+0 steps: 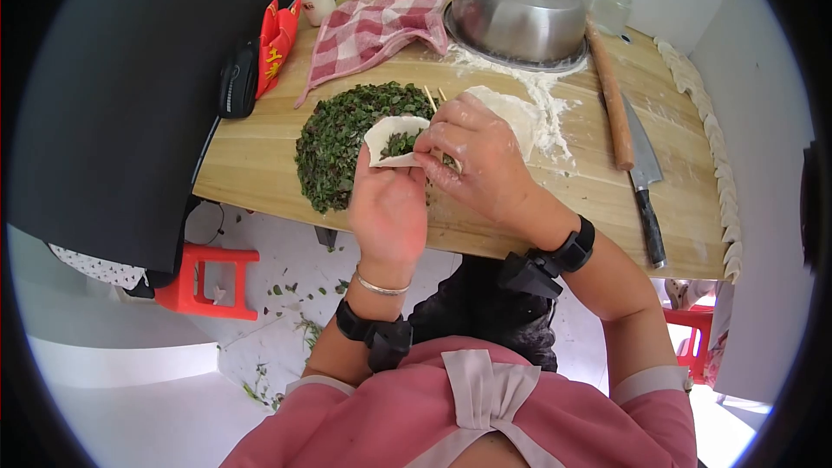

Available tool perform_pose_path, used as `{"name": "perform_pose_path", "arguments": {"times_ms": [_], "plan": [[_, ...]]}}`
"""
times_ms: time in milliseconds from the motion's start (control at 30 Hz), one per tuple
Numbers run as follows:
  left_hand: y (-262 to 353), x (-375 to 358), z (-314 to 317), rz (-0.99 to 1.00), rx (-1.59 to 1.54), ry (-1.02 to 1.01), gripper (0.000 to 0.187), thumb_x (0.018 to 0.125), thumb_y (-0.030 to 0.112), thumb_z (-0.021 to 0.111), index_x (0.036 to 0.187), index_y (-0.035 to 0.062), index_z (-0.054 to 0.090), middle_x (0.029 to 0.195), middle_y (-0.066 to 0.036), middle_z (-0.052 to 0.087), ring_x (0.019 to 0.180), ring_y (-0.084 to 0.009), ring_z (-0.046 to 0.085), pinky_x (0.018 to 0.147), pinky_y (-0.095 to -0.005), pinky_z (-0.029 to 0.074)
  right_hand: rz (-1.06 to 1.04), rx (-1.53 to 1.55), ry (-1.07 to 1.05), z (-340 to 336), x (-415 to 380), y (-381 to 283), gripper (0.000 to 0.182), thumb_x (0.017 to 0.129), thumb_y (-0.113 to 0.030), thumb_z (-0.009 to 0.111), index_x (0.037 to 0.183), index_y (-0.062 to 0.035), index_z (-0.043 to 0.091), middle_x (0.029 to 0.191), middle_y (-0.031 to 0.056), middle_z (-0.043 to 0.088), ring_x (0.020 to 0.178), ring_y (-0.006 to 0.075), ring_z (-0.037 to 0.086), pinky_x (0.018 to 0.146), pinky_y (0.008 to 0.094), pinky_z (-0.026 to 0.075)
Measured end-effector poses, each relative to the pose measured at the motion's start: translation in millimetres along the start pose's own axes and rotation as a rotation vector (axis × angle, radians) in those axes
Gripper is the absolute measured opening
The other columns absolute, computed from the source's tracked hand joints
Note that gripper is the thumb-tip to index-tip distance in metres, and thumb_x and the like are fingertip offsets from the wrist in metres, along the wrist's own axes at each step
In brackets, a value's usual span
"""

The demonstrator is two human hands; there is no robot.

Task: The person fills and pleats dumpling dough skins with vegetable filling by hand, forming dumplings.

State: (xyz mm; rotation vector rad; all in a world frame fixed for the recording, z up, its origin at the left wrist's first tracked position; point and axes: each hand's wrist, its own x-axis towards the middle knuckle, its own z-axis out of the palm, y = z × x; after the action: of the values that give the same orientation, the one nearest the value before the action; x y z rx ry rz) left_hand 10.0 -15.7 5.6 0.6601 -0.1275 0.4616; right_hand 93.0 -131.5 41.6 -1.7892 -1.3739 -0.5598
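Note:
In my left hand (389,208), palm up, rests a round dough wrapper (379,140) cupped around chopped green filling (399,145). My right hand (472,143) is closed at the wrapper's right edge, thumb and fingers together against it. Two chopsticks (430,100) stick up from behind the right hand's fingers and appear to be gripped there; their lower ends are hidden. Just behind the left hand sits a large mound of chopped dark green leaves (334,134). Flattened dough (511,117) lies on the table beyond the right hand, partly covered by it.
White flour (550,113) is scattered on the wooden table (581,217). A steel basin (520,13) stands upside down at the back. On the right lie a rolling pin (610,95), a knife (643,173) and a row of folded dumplings (721,165). A checkered cloth (373,35) lies back left.

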Motion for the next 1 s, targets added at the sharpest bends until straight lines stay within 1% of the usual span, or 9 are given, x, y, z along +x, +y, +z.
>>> {"name": "perform_pose_path", "arguments": {"times_ms": [33,133,333,567,667,767,833,867,1000], "plan": [[-0.3,-1.2,0.5,0.019,0.059,-0.010,0.049,0.085,0.009,0.045,0.133,-0.0018,0.039,0.130,-0.014,0.048,0.122,-0.0266,0.045,0.106,-0.0392,0.032,0.023,0.005,0.029,-1.2,0.6,-0.7,0.019,0.065,-0.004,0.073,0.080,-0.0060,0.062,0.083,0.0081,0.056,0.079,0.0287,0.054,0.068,0.0372,0.046],[-1.3,-3.7,6.8,0.019,0.143,0.095,0.047,0.086,0.001,0.046,0.132,-0.0014,0.038,0.125,-0.013,0.050,0.119,-0.0241,0.047,0.105,-0.0382,0.034,0.055,0.025,0.090,0.0,1.2,-1.8,0.017,0.067,-0.003,0.071,0.080,-0.0049,0.061,0.085,0.0092,0.057,0.082,0.0299,0.055,0.071,0.0380,0.046],[-3.4,-6.1,8.2,0.006,0.214,0.119,0.048,0.088,-0.005,0.046,0.134,0.0018,0.034,0.123,-0.012,0.048,0.114,-0.0199,0.047,0.102,-0.0369,0.037,0.070,0.043,0.047,0.2,-1.1,6.0,0.017,0.069,-0.002,0.069,0.080,-0.0037,0.056,0.088,0.0103,0.059,0.084,0.0304,0.055,0.072,0.0385,0.047],[-5.6,-8.8,9.8,-0.003,0.258,0.123,0.047,0.089,-0.005,0.047,0.134,0.0038,0.034,0.121,-0.010,0.049,0.113,-0.0191,0.048,0.101,-0.0362,0.039,0.066,0.071,0.045,-0.2,-2.4,6.5,0.019,0.069,-0.001,0.068,0.080,-0.0034,0.052,0.081,0.0108,0.055,0.079,0.0310,0.055,0.067,0.0391,0.045],[-3.8,-8.6,6.3,-0.012,0.303,0.094,0.046,0.089,-0.002,0.049,0.133,0.0000,0.036,0.122,-0.010,0.049,0.115,-0.0195,0.048,0.102,-0.0368,0.038,0.118,0.130,0.055,-0.7,-0.5,2.5,0.019,0.069,-0.002,0.064,0.079,-0.0036,0.048,0.075,0.0119,0.052,0.076,0.0327,0.052,0.065,0.0419,0.044],[6.3,-6.0,3.1,-0.077,0.375,0.071,0.044,0.089,-0.002,0.052,0.131,0.0008,0.039,0.121,-0.009,0.050,0.112,-0.0182,0.051,0.098,-0.0346,0.044,0.071,0.147,0.064,-1.3,0.5,2.5,0.020,0.070,-0.001,0.064,0.081,-0.0041,0.047,0.073,0.0118,0.052,0.074,0.0333,0.052,0.064,0.0423,0.044],[15.5,-3.1,0.0,-0.183,0.481,0.032,0.041,0.087,-0.004,0.057,0.125,0.0011,0.045,0.114,-0.008,0.055,0.102,-0.0145,0.057,0.084,-0.0292,0.054,0.049,0.164,0.047,-2.3,0.2,3.5,0.020,0.071,-0.001,0.064,0.082,-0.0041,0.047,0.074,0.0120,0.052,0.075,0.0335,0.052,0.064,0.0424,0.044],[19.1,-2.5,-3.3,-0.186,0.485,0.033,0.041,0.087,-0.004,0.057,0.125,0.0011,0.045,0.114,-0.008,0.055,0.102,-0.0145,0.057,0.084,-0.0292,0.054,0.023,0.179,0.025,-2.3,-0.5,3.4,0.019,0.071,-0.001,0.064,0.082,-0.0041,0.048,0.074,0.0121,0.053,0.075,0.0338,0.053,0.064,0.0424,0.044],[26.4,-1.5,-7.6,-0.271,0.615,0.015,0.028,0.086,-0.003,0.060,0.114,-0.0003,0.055,0.105,-0.007,0.059,0.093,-0.0120,0.060,0.070,-0.0243,0.057,0.028,0.169,-0.043,-1.0,-1.6,1.8,0.019,0.072,0.000,0.064,0.083,-0.0042,0.049,0.075,0.0128,0.053,0.078,0.0342,0.053,0.065,0.0422,0.044]]}}
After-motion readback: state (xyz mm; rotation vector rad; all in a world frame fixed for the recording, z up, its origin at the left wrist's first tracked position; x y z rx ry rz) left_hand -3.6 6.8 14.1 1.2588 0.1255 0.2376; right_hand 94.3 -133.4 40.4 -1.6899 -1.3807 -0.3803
